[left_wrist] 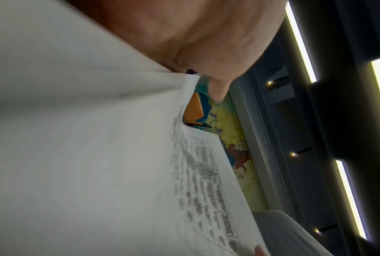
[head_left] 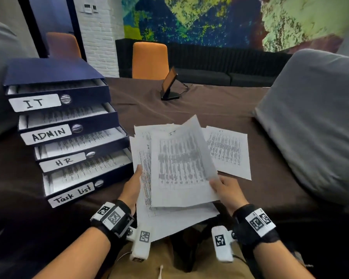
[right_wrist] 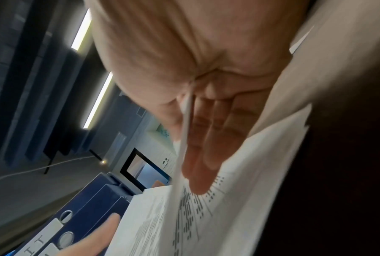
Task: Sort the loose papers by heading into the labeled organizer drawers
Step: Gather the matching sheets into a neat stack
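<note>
A navy organizer [head_left: 54,75] stands at the left with its drawers pulled out, labeled IT [head_left: 34,102], ADMIN [head_left: 46,134], HR [head_left: 63,162] and Task list [head_left: 72,195]; each holds printed sheets. My left hand [head_left: 133,183] holds the left edge of a fanned stack of papers [head_left: 169,216] above the table's near edge. My right hand [head_left: 225,188] pinches the lower right corner of the top sheet [head_left: 179,164], headed IT, lifted off the stack. The right wrist view shows that sheet [right_wrist: 185,131] between thumb and fingers [right_wrist: 204,155]. One more printed page [head_left: 228,152] lies flat to the right.
A brown cloth covers the table [head_left: 189,105]. A small tilted screen on a stand [head_left: 169,85] sits at the far middle. A grey cushion [head_left: 314,121] rises at the right, an orange chair [head_left: 150,59] stands behind the table.
</note>
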A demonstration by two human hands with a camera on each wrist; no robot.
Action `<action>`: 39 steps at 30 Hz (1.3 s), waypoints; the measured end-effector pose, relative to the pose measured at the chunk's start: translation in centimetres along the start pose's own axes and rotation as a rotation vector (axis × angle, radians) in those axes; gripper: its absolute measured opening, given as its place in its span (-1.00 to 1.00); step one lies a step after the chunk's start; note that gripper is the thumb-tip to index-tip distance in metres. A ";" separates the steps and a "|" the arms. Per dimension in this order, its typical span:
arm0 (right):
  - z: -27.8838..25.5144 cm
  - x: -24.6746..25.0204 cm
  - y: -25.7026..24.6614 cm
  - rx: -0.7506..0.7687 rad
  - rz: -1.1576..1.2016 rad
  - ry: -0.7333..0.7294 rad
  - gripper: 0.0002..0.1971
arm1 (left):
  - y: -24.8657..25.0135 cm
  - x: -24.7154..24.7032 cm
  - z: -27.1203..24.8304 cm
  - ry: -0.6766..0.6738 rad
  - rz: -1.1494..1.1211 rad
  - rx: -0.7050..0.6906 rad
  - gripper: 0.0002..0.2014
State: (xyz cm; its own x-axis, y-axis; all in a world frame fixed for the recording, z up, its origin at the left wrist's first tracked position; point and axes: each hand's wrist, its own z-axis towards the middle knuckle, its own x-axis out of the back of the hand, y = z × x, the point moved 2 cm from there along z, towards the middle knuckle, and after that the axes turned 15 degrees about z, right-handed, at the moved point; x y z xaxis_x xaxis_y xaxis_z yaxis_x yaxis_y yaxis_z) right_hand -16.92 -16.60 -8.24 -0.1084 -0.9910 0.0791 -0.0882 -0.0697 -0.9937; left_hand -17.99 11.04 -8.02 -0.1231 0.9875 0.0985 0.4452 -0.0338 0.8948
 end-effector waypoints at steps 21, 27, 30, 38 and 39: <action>9.3 7.1 -3.8 -0.399 -0.837 0.235 -0.34 | -0.3 -0.2 -0.5 0.038 0.207 0.015 -0.70; 8.2 6.5 -4.4 -0.401 -0.746 0.173 -0.63 | -0.1 -0.3 -0.6 0.025 0.194 0.023 -0.68; 9.2 7.4 -2.7 -0.402 -0.233 0.289 -0.66 | -0.3 -0.1 -0.3 0.017 0.160 0.021 -0.72; 5.0 5.7 0.5 -0.321 0.483 0.411 -0.77 | -0.1 -0.1 -0.3 0.037 0.121 0.064 -0.79; 3.9 4.9 0.4 -0.314 0.466 0.383 -0.81 | 0.0 -0.2 -0.5 0.044 0.116 0.068 -0.77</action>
State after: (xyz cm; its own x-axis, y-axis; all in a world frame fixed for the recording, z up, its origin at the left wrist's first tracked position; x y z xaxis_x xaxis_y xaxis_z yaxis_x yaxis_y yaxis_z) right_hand -13.61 -21.95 -8.55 -0.5430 -0.7946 -0.2714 -0.2242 0.4487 -0.8651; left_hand -18.37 10.75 -7.82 -0.1053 0.9698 0.2202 0.5177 -0.1356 0.8447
